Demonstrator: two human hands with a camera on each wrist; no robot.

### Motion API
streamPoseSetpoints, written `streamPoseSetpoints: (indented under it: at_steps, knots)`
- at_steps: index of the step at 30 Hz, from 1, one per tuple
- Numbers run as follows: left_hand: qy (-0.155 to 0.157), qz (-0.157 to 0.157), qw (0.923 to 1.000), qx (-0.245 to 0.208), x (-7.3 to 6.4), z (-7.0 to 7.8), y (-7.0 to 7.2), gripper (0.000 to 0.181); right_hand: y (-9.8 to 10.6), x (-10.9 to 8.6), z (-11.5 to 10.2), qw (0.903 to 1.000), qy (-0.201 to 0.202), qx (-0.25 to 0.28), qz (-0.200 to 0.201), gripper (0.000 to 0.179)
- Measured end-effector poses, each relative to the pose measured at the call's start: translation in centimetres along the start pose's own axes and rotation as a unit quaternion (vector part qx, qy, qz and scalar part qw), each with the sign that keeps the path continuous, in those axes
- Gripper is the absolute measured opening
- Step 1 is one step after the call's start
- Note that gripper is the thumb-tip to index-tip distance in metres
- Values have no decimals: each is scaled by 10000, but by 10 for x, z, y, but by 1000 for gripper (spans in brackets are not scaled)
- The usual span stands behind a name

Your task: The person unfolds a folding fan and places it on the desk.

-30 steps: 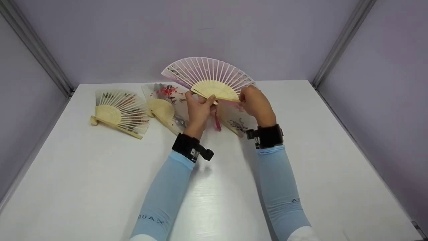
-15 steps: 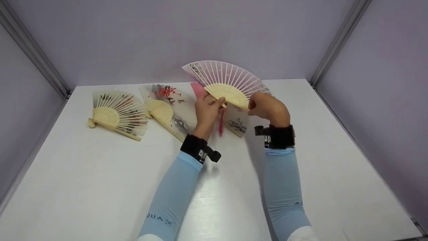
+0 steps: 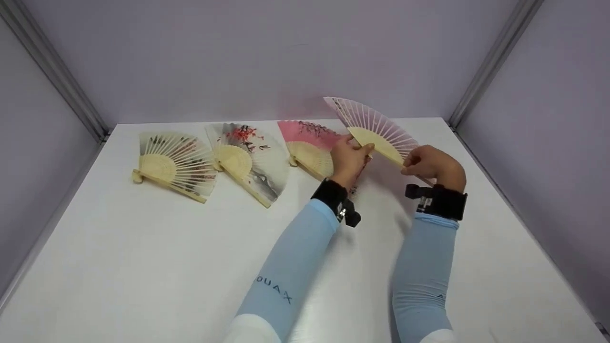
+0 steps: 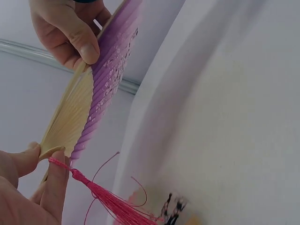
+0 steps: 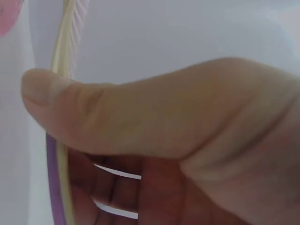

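A spread purple folding fan (image 3: 374,125) with pale wooden ribs is held up over the right back part of the table. My left hand (image 3: 350,159) pinches it at the pivot end, thumb on one side and fingers on the other. From that pivot hangs a pink tassel (image 4: 112,199), seen in the left wrist view. My right hand (image 3: 431,164) grips the fan's near outer rib, and its thumb (image 5: 93,108) lies across that rib in the right wrist view. Behind my left hand, a pink folding fan (image 3: 310,136) lies on the table, partly covered.
Two more spread fans lie to the left: a white fan with red blossoms (image 3: 245,162) and a pale fan with open ribs (image 3: 171,164). The white table (image 3: 190,267) meets a back wall (image 3: 286,62) just beyond the fans.
Both hands have carried the purple fan to the right and tilted it down toward its right end. The pink fan on the table has come into fuller view.
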State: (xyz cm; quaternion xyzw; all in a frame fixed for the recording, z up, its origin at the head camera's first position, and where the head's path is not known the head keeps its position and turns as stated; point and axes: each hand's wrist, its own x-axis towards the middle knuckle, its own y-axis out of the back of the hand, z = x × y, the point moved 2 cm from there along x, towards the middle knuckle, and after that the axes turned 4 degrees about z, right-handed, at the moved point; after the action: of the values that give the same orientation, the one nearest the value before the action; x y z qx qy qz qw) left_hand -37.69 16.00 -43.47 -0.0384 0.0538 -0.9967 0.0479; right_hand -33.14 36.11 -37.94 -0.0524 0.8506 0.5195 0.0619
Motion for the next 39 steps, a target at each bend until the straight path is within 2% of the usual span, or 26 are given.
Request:
streamPoseSetpoints:
  at_steps: [3, 6, 13, 16, 18, 21, 24, 26, 28, 33, 36, 39]
  knots:
    - [180, 5, 9998, -37, -1, -6, -16, 62, -3, 3, 22, 9997, -60, 214, 47, 28]
    - [322, 8, 9995, -74, 0, -13, -24, 65, -7, 8, 36, 9989, -100, 426, 139, 30]
    - [375, -463, 9982, -39, 3, -27, -35, 28, -15, 17, 56, 9962, -379, 745, 233, 29]
    - [353, -674, 9958, 508, 5, -31, -38, 30, -18, 19, 64, 9955, -538, 758, 204, 26]
    - [397, -839, 9913, 928, 5, -33, -40, 36, -20, 19, 68, 9954, -646, 693, 159, 26]
    - [389, -1220, 9799, 1527, 3, -36, -40, 44, -24, 20, 73, 9965, -655, 489, 163, 28]
    - [477, -1680, 9676, 1824, 0, -38, -39, 47, -29, 23, 78, 9966, -638, 508, 136, 30]
    - [471, -1852, 9624, 1933, -1, -40, -37, 47, -33, 24, 79, 9959, -643, 631, 99, 31]
    - [536, -2013, 9591, 1918, -3, -41, -37, 44, -35, 25, 80, 9940, -744, 800, 40, 31]
    - [892, -2360, 9568, 1446, -5, -41, -37, 43, -38, 28, 82, 9890, -1010, 1084, -6, 29]
    - [1274, -2560, 9523, 1068, -7, -40, -36, 68, -40, 29, 81, 9882, -1040, 1122, 40, 26]
    - [1587, -2652, 9461, 964, -10, -40, -32, 88, -44, 31, 78, 9884, -1037, 1104, 121, 22]
